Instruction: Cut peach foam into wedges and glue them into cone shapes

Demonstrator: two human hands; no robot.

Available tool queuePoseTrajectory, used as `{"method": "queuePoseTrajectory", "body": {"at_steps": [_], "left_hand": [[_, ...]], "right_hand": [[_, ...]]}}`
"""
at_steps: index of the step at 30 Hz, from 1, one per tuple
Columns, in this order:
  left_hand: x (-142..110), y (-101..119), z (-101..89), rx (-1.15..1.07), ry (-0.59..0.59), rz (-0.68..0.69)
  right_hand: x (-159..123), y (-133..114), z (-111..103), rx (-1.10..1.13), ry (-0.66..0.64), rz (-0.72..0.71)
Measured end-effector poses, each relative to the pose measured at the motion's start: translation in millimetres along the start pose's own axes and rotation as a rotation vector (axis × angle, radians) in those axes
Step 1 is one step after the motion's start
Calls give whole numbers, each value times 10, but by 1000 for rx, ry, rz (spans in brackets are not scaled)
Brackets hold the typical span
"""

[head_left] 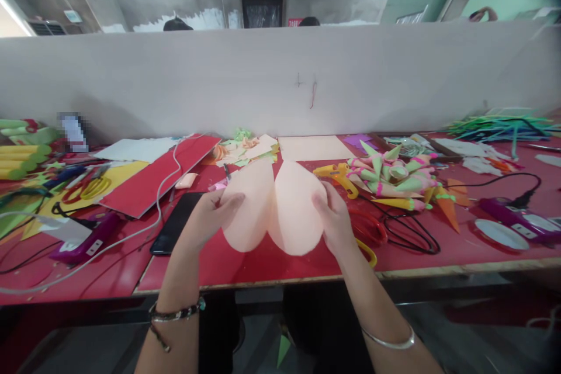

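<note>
Both of my hands hold a peach-coloured foam sheet (274,207) bent into two rounded lobes above the red table (263,266). My left hand (210,219) pinches the left lobe's edge with thumb on top. My right hand (335,219) grips the right lobe's edge, fingers closed round it. A black phone (175,222) lies just left of my left hand. Red and yellow scissors (366,234) lie just right of my right hand.
A pile of pink-green paper cones (394,178) sits to the right, with a purple glue gun (512,213) and black cable beyond. On the left lie a red sheet (162,172), yellow scissors (92,187) and another purple glue gun (85,239). A pale partition (280,76) bounds the back.
</note>
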State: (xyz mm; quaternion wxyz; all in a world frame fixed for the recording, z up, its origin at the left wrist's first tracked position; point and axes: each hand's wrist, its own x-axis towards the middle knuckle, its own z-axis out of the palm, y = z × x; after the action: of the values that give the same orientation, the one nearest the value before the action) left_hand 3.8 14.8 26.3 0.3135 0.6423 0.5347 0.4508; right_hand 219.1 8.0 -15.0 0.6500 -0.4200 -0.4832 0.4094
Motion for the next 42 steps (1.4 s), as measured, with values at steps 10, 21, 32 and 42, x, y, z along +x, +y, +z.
{"method": "queuePoseTrajectory", "body": {"at_steps": [10, 21, 32, 42], "left_hand": [[29, -53, -23, 111, 201, -3], [27, -78, -63, 204, 207, 22], [96, -311, -139, 56, 461, 12], [204, -504, -33, -430, 483, -282]], "right_hand": [[9, 45, 10, -277, 116, -17], [4, -12, -6, -378, 109, -109], [96, 59, -132, -94, 391, -53], [-7, 58, -75, -225, -271, 245]]}}
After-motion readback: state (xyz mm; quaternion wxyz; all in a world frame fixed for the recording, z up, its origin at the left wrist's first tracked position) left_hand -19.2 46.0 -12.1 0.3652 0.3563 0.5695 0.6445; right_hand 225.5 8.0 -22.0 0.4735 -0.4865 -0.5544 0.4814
